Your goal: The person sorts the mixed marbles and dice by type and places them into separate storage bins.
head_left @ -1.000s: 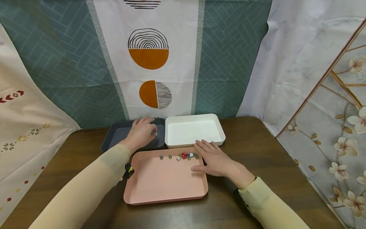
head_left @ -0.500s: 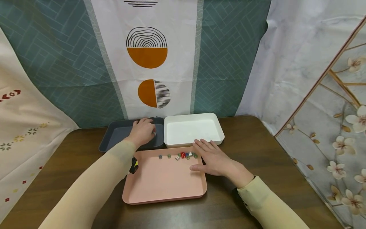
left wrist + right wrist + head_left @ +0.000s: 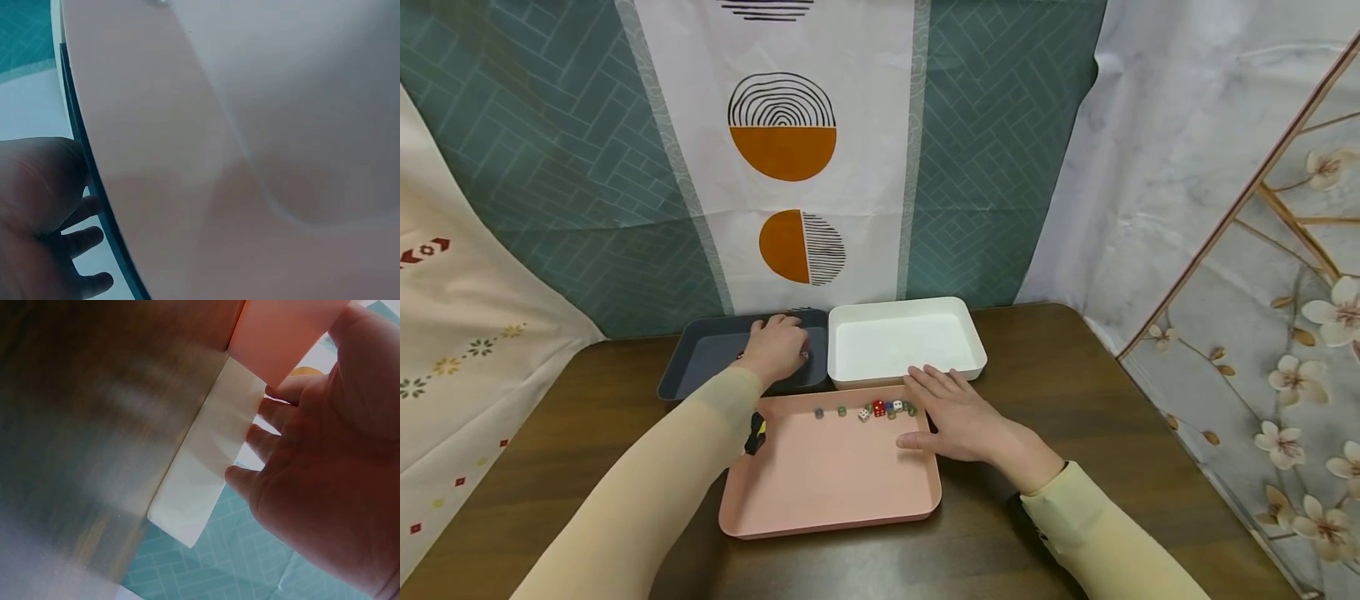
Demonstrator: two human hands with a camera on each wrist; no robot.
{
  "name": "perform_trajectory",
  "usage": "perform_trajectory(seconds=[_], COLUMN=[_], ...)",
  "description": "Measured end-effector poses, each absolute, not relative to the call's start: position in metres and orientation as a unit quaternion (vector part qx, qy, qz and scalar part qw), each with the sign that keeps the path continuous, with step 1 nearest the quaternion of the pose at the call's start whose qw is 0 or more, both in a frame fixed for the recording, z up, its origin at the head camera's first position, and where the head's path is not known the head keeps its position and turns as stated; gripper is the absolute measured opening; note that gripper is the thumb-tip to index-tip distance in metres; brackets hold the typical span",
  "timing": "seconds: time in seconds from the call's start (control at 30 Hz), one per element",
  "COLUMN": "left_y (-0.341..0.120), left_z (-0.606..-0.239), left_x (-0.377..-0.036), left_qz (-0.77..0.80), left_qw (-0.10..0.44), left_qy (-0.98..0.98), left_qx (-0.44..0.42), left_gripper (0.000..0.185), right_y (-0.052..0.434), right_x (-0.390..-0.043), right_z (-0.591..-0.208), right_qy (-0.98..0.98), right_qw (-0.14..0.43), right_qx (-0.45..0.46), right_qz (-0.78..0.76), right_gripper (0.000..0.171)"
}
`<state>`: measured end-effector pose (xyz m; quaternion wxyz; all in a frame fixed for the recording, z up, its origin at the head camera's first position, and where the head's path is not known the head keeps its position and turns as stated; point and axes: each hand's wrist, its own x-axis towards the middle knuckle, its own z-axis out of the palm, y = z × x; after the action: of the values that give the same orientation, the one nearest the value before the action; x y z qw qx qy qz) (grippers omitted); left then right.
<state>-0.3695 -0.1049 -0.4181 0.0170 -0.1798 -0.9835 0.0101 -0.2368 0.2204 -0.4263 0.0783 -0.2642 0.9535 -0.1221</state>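
My left hand [image 3: 778, 348] is low over the dark tray [image 3: 692, 357], fingers bent downward. In the left wrist view its fingers [image 3: 84, 240] are loosely curved and apart, with nothing visible between them; the thumb tip is hidden behind the tray rim. Small bits show in the dark tray beside the hand. My right hand [image 3: 958, 417] lies with fingers spread over the right edge of the pink tray [image 3: 827, 475], fingertips at the white tray's front wall [image 3: 200, 456]. Along the pink tray's back wall lie a red die [image 3: 878, 408], white dice [image 3: 863, 415] and small green beads [image 3: 842, 412].
The white tray [image 3: 898, 342] stands right of the dark one, both behind the pink tray. They rest on a brown wooden table [image 3: 1037, 375]. A patterned cloth [image 3: 985, 167] hangs close behind them.
My left hand has sunk a little lower into the dark tray, its wrist shifting slightly right. The right hand stays in place; the head view has drifted slightly.
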Motion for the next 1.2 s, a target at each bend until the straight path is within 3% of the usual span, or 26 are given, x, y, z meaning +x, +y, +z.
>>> perform_trajectory(seconds=[0.6, 1.2], left_y=[-0.108, -0.108], left_z=[-0.419, -0.396], left_x=[-0.366, -0.354], left_qz=[0.016, 0.005], left_qw=[0.026, 0.037], left_qy=[-0.983, -0.981], left_qx=[-0.179, -0.192], left_gripper=[0.006, 0.024], right_y=[0.217, 0.219], right_x=[-0.236, -0.234], right_z=[-0.426, -0.424], right_qy=[0.954, 0.953], right_qw=[0.077, 0.077], right_qx=[-0.264, -0.265], right_qz=[-0.119, -0.128], right_gripper=[0.101, 0.1])
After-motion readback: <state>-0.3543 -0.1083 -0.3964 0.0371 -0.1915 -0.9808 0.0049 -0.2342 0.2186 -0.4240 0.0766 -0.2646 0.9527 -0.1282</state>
